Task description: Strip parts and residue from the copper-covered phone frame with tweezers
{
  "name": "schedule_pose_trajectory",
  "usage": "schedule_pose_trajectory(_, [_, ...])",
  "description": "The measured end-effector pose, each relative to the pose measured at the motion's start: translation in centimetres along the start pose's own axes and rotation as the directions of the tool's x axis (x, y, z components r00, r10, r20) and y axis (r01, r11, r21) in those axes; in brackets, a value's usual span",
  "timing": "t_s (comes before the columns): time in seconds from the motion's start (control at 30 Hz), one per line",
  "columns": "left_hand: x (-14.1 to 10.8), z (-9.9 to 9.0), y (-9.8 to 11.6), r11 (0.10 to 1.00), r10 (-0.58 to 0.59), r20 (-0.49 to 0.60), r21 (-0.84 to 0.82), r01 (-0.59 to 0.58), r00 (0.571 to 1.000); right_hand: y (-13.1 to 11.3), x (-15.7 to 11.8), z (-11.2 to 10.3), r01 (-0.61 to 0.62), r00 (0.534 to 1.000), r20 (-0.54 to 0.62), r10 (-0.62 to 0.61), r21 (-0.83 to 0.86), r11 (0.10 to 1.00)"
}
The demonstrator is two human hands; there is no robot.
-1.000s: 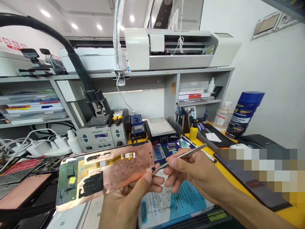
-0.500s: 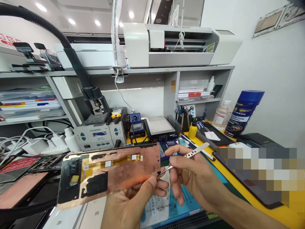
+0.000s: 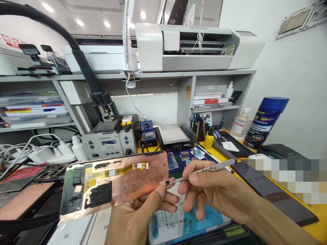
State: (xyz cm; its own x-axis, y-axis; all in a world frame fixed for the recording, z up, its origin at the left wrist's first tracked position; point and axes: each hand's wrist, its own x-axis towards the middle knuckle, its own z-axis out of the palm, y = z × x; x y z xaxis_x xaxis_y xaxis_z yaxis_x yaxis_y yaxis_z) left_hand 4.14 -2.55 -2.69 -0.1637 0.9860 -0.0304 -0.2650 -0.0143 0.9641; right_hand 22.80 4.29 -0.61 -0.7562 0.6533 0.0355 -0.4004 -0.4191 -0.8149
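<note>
My left hand [image 3: 143, 211] holds a phone screen [image 3: 140, 180] by its lower right edge, thumb on top and fingers beneath. The screen's copper-coloured back faces me, with dark patches and a gold flex cable [image 3: 117, 170] running along it. My right hand [image 3: 204, 187] pinches slim metal tweezers [image 3: 209, 169] with a row of holes in the handle. Their pointed tip meets a small black piece [image 3: 167, 183] at the screen's right end, near my left thumb. Whether the tip grips that piece or only touches it, I cannot tell.
Below my hands lies a blue and white packet [image 3: 176, 224]. White phone boxes [image 3: 74, 231] sit at lower left, a dark phone [image 3: 270, 190] at right. Behind stand a grey soldering station [image 3: 102, 144], a heating plate [image 3: 173, 134], a yellow bottle [image 3: 208, 140] and a blue spray can [image 3: 265, 122].
The view has shifted slightly. The screen has moved a little left, and the tweezers lie flatter, with my right hand turned slightly. Both hands keep their holds.
</note>
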Motion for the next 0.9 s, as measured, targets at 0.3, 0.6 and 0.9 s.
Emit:
schedule_pose_trajectory(0.3, [-0.3, 1.0, 1.2, 0.977, -0.064, -0.037, -0.208, 0.055, 0.997, 0.3, -0.1, -0.3, 0.105, 0.993, -0.03, -0.117, -0.276, 0.955])
schedule_pose_trajectory(0.6, [-0.2, 0.7, 0.2, 0.996, 0.007, -0.002, -0.092, -0.007, 1.0, 2.0, 1.0, 1.0, 0.204, 0.927, -0.236, -0.29, -0.33, 0.922])
schedule_pose_trajectory(0.9, [-0.7, 1.3, 0.2, 0.995, 0.041, -0.067, 0.095, -0.034, 0.997, 2.5, 1.2, 1.5, 0.177, 0.916, -0.336, -0.221, -0.157, 0.972])
